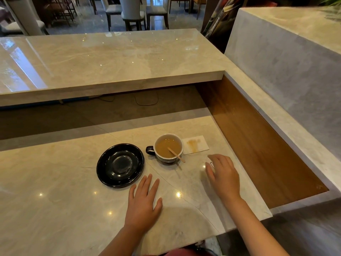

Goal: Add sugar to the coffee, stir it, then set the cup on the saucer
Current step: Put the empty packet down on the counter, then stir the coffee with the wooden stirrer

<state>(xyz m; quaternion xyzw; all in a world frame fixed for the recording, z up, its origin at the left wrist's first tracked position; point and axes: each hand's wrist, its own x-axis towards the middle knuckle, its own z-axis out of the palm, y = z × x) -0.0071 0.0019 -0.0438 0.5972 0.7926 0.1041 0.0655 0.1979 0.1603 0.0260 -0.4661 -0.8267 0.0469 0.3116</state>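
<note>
Two hands on pale marble table [55, 200]: left hand [142, 202] flat, fingers spread, holding nothing, just beside black saucer [120, 165]; right hand [224, 175] palm down over something small and white, grip hard to judge. Cup [168, 147] of coffee between saucer and stained napkin [196, 144], wooden stirrer [176, 154] leaning inside. Raised marble ledge [110, 58] behind; chairs [132, 13] beyond.

A white cup [168, 147] with a dark handle, holding light brown coffee and a leaning wooden stirrer [176, 154], stands upright just right of the empty glossy black saucer [120, 165].
</note>
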